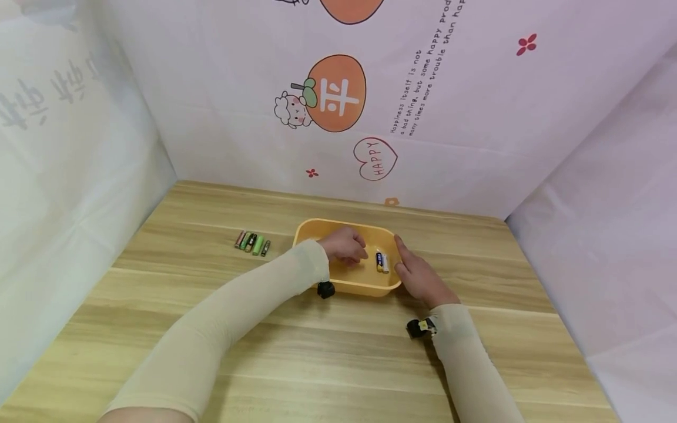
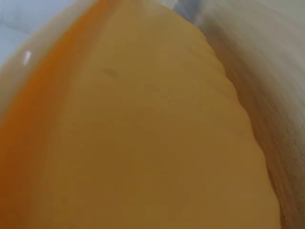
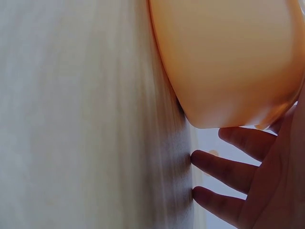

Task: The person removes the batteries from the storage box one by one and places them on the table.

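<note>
A yellow plastic basin (image 1: 365, 288) stands on the wooden table. Over its inside hangs my left hand (image 1: 345, 244), fingers loosely bent, with nothing visible in them. To the right of those fingers, a blue-and-yellow battery (image 1: 379, 262) and a white battery (image 1: 385, 264) lie side by side on the basin floor. My right hand (image 1: 422, 277) rests against the basin's right end, its thumb near the rim. In the right wrist view, straight, spread fingers (image 3: 228, 169) show beside the basin's outer wall. The left wrist view holds only the basin's blurred wall (image 2: 152, 124).
Left of the basin, several batteries (image 1: 252, 242) in green, black and brownish tones lie in a row on the table (image 1: 328, 364). White printed sheeting (image 1: 238, 117) encloses the table's back and sides.
</note>
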A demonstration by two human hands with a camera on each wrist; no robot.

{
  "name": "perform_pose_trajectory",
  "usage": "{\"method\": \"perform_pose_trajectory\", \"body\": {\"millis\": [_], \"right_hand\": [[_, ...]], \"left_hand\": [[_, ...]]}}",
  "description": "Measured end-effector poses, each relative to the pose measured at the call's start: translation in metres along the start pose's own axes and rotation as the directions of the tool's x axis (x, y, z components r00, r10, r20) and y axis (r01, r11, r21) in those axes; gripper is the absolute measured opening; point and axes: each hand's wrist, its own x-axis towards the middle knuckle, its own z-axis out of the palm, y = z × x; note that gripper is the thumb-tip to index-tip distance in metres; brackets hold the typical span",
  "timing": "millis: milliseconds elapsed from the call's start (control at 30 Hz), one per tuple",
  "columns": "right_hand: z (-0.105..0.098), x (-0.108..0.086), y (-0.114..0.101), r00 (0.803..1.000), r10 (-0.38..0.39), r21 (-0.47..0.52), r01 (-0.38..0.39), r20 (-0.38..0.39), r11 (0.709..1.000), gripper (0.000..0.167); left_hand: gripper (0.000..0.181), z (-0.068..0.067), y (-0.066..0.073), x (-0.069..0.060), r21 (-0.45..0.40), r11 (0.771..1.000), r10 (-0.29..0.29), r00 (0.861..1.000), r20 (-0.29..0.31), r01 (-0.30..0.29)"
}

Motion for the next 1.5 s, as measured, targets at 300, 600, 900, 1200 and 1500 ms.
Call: {"method": "perform_pose_trajectory", "body": {"millis": [300,600,900,1200,1500], "right_hand": [[0.001,-0.002,0.002,1.0,0.005,-0.002,-0.005,0.007,1.0,0.064],[0.001,-0.002,0.001,1.0,-0.003,-0.001,0.003,-0.002,1.0,0.065],[0.002,-0.001,0.001,1.0,-0.008,-0.019,0.007,-0.005,1.0,0.065],[0.0,-0.002,0.001,0.999,-0.048,-0.034,0.048,-0.002,0.998,0.063],[-0.001,0.0,0.0,0.999,-0.046,-0.032,0.046,-0.008,0.998,0.063]], "left_hand": [[0.031,0.006,-0.002,0.003,0.025,1.0,-0.01,1.0,-0.021,0.011],[0.013,0.011,0.003,0.006,0.075,0.997,-0.026,0.999,-0.025,0.028],[0.026,0.021,0.004,0.013,0.041,0.997,-0.057,0.998,-0.018,0.058],[0.007,0.032,0.008,0.021,0.037,0.999,-0.033,0.998,0.044,0.032],[0.008,0.033,0.01,0.025,-0.015,0.999,-0.051,0.997,0.062,0.052]]}}
